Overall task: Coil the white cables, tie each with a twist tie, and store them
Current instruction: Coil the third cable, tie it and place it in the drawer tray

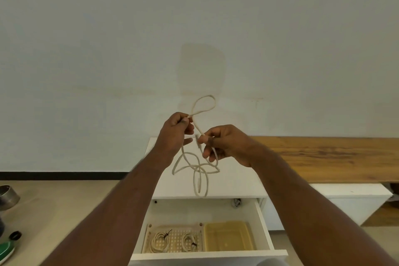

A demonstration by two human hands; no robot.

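1. The left hand is raised in front of the wall, its thumb and fingers pinching the white cable near one end, at the base of a small loop that stands up above the knuckles.

2. The right hand sits just beside it and slightly lower, fingers curled round the same cable where it comes down from the loop; the cable runs through this hand and out below.

3. Below both hands the rest of the cable hangs loose in several crossing, untidy bends in front of the white cabinet top. It is held in the air, and it is neither tied nor stored.

4. Judging by this, the step in hand is the coiling of this cable, at its very start: one turn made, most of the length still slack.

5. The next move probably calls for the right hand to feed further lengths up to the left so that the turns match, keeping the hanging bends from knotting.

6. In the open drawer beneath, a perforated tray holds two coiled cables, the left coil and the right coil, each bound with a dark twist tie. A yellowish lidded container lies beside the tray.

7. No spare twist tie shows near the hands, so I cannot tell where the next one will come from.
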